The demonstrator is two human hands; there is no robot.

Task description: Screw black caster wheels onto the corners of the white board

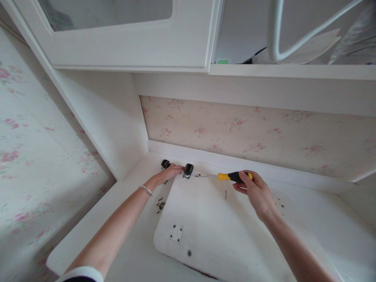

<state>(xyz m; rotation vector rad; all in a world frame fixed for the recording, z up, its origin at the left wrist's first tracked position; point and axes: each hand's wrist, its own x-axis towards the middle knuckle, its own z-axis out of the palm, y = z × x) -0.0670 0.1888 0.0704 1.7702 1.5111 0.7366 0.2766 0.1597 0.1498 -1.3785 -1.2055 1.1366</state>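
Observation:
My right hand (258, 192) is wrapped round the yellow and black handle of a screwdriver (232, 176). Its shaft points left, with the tip just short of a black caster wheel (188, 170) on a metal plate. My left hand (169, 174), with a silver bracelet at the wrist, has its fingers against that caster's left side, which they partly hide. The caster sits near the upper left corner of a white board (211, 219) lying flat. A second caster (165, 163) stands just beyond my left hand.
Several dark screws (160, 205) lie in a pile left of the board. Screw holes (176, 232) mark the board's lower left corner. The white desktop (132, 231) runs underneath. Overhead hangs a white cabinet (132, 51), with an open compartment at right holding papers and plastic.

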